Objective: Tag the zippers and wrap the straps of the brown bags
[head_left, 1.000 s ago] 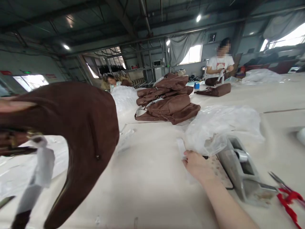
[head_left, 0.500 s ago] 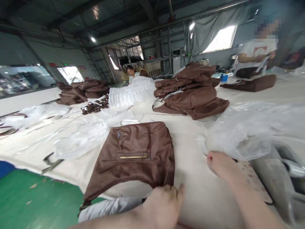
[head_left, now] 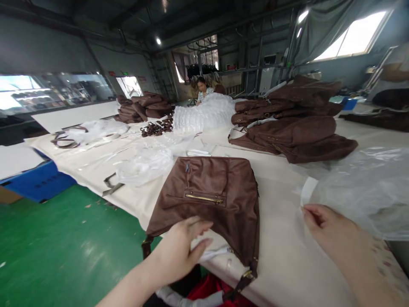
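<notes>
A brown handbag (head_left: 220, 183) with a brass-zipped front pocket lies flat on the cloth-covered table, its curved opening towards me. Its strap, wrapped in pale sheeting (head_left: 188, 298), hangs over the near table edge. My left hand (head_left: 179, 245) hovers at the bag's opening with fingers apart and nothing in them. At the right, my right hand (head_left: 330, 230) pinches the lower end of a white strip (head_left: 309, 190). Beside that hand spreads a clear plastic bag (head_left: 367, 187); whether the strip is attached to it, I cannot tell.
Brown bags (head_left: 294, 123) are piled behind at the right, with another brown pile (head_left: 145, 106) at the back left. Stacked clear plastic (head_left: 203, 113) stands between them. Two people (head_left: 204, 90) are farther back. Green floor (head_left: 64, 247) and a blue box (head_left: 44, 181) lie left.
My view has swung left. My left hand has moved from the bag's lower right corner to its opening, fingers spreading. The strap now hangs lower. My right hand still pinches the white strip.
</notes>
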`<control>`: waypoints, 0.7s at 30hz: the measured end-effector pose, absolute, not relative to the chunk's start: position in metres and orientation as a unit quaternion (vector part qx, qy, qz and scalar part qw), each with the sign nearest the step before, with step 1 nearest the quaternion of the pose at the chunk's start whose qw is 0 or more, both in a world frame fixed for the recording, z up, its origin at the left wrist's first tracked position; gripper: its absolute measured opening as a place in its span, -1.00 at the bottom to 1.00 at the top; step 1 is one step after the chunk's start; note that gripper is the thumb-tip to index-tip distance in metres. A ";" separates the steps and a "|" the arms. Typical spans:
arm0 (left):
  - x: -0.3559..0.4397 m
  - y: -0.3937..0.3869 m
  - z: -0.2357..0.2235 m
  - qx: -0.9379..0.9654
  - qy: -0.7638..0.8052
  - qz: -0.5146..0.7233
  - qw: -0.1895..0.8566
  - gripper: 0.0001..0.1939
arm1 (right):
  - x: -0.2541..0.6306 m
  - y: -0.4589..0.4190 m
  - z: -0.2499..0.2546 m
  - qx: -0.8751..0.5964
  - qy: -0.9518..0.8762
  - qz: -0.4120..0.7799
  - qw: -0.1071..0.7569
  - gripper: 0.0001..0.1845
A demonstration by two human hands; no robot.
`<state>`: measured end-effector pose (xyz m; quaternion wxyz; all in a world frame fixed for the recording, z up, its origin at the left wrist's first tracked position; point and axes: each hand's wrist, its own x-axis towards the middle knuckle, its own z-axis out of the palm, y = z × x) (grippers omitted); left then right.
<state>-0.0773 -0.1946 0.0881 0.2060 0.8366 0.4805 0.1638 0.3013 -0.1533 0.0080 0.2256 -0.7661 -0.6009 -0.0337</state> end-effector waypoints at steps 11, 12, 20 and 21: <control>-0.082 -0.200 0.052 0.648 0.514 0.338 0.450 -0.51 | 0.109 -0.200 0.062 -0.448 -0.874 0.116 0.149 -0.83; -0.082 -0.198 0.048 0.645 0.512 0.352 0.446 -0.53 | 0.097 -0.199 0.062 -0.431 -0.882 0.124 0.147 -0.83; -0.113 -0.187 0.038 0.569 0.545 0.416 0.454 -0.42 | 0.048 -0.159 0.036 -0.393 -0.790 0.406 0.238 -0.67; -0.118 -0.193 0.045 0.575 0.543 0.418 0.447 -0.41 | 0.047 -0.151 0.029 -0.405 -0.749 0.466 0.241 -0.61</control>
